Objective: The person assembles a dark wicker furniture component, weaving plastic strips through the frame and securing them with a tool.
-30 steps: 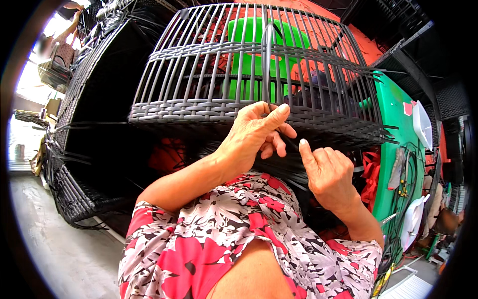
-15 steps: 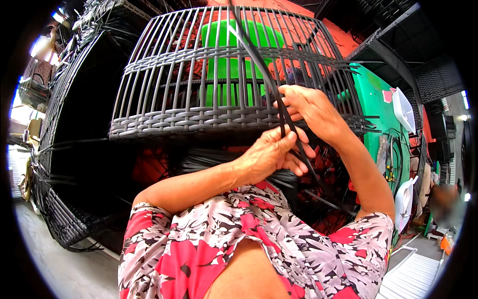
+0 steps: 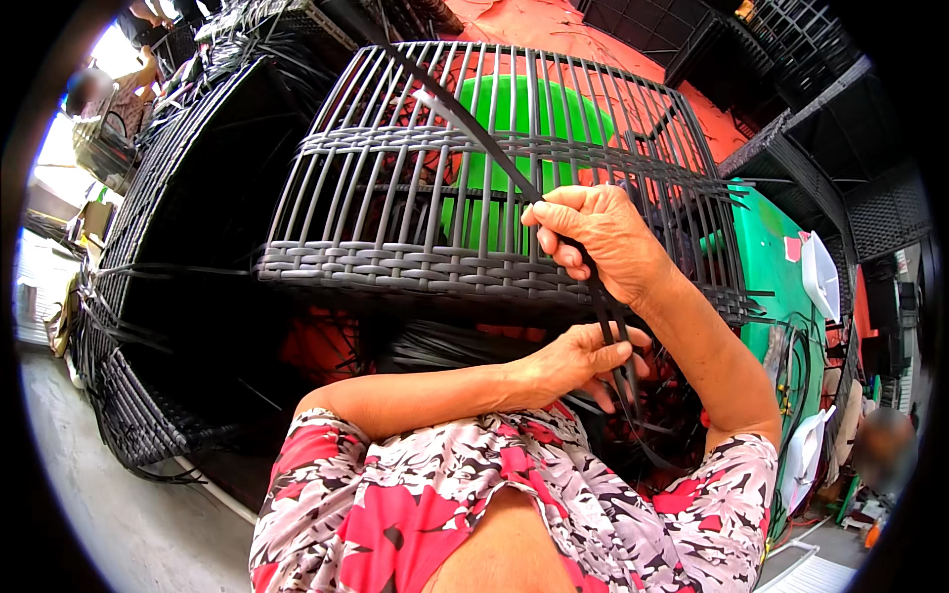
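Far L of the grey, half-woven, rib-sided synthetic-cane frame point(image 3: 395, 262), a person in a patterned top point(image 3: 129, 94) is being seen, head blurred. Just L of the frame, a big black woven box-shaped piece point(image 3: 138, 415) is being shown, its dark hollow facing the frame; thin black strands are being stretched from it twd the frame's lower L corner. On the frame itself, vert. ribs are being crossed by a narrow woven band approx. midway up & a thicker one along the btm. Behind the frame, thru the ribs, a bright green, round-topped plastic panel point(image 3: 504, 128) is being seen, w/ a red sheet-like surface point(image 3: 593, 49) beyond. Below the frame, a bundle of black strips point(image 3: 445, 346) is being partly hidden by the L forearm. A long, flat, black plastic strip point(image 3: 494, 158) is being held diagonally across the frame's front, from its upper L edge to its lower R part, then below. The left hand point(image 3: 578, 366) is being held below the frame, fingers loosely bent & parted, by the strip's lower run; whether it's being gripped there can't be told. In front of the frame's btm band, R of ctr, the strip is being pinched btwn thumb & fingers of the closed right hand point(image 3: 608, 237). R of the frame, a flat green board point(image 3: 761, 237) is being seen, w/ a white plastic tray-like container point(image 3: 820, 277) alongside.
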The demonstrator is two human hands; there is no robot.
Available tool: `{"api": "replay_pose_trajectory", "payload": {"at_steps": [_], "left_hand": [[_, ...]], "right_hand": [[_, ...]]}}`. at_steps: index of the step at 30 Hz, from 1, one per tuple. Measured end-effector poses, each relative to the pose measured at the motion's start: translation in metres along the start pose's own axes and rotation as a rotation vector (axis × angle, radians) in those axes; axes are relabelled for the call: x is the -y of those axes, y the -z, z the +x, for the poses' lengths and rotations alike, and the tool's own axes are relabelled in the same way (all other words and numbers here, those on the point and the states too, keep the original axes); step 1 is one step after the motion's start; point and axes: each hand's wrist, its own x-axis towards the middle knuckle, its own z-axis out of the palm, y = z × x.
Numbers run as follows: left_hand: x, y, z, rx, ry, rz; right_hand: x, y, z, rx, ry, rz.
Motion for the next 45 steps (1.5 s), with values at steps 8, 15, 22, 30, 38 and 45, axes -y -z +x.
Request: {"api": "replay_pose_trajectory", "payload": {"at_steps": [8,15,22,30,38,45], "left_hand": [[-0.087,0.024,-0.052,-0.657,-0.475,0.254],[-0.100,0.048,-0.054,-0.636,-0.488,-0.067],[-0.075,0.030,-0.047,-0.479,-0.288,-0.182],[-0.054,0.019,-0.034,-0.242,-0.126,-0.323],[-0.049,0.037,-0.039,0.005,-0.096,-0.150],[-0.051,0.027,-0.051,-0.034,-0.156,0.181]], "right_hand": [[-0.006,0.001,-0.012,0.002,-0.099,-0.037],[-0.016,-0.014,-0.021,0.044,-0.105,-0.067],[-0.017,0.006,0.017,-0.067,0.110,-0.363],[-0.026,0.007,0.045,0.156,-0.055,-0.136],[-0.019,-0.003,0.035,0.273,-0.142,0.125],[0.004,-0.020,0.007,0.310,0.051,-0.261]]}}
